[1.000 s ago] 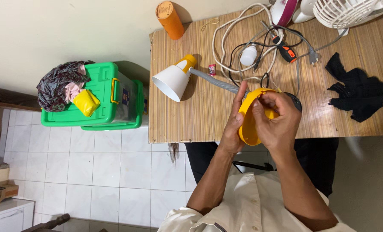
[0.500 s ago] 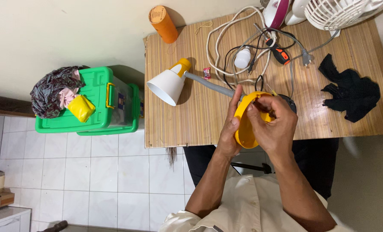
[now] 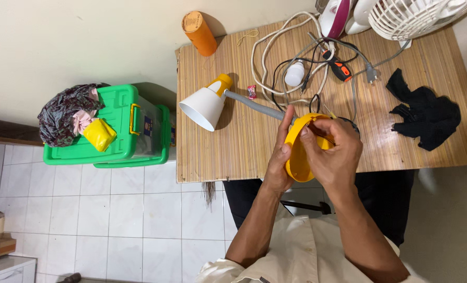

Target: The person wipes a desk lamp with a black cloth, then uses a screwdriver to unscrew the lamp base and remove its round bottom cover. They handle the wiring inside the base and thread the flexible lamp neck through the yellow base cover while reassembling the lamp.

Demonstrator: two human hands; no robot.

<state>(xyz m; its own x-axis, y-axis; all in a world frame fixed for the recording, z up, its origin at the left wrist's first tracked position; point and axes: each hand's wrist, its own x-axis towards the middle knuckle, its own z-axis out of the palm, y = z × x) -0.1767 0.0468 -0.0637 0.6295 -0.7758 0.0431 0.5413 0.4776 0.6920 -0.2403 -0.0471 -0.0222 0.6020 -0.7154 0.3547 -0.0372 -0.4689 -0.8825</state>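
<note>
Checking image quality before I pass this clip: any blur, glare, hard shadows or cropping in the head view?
Head view: evenly lit and sharp, with no glare on the wooden table; the orange canister and the white lamp shade throw soft shadows; both hands, left hand and right hand, are crisp on the yellow lamp base; the white fan is cropped at the top edge.

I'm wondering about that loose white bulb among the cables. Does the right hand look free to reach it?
Probably not right now: the right hand grips the yellow lamp base together with the left hand. The bulb itself lies uncovered among the cables.
</note>
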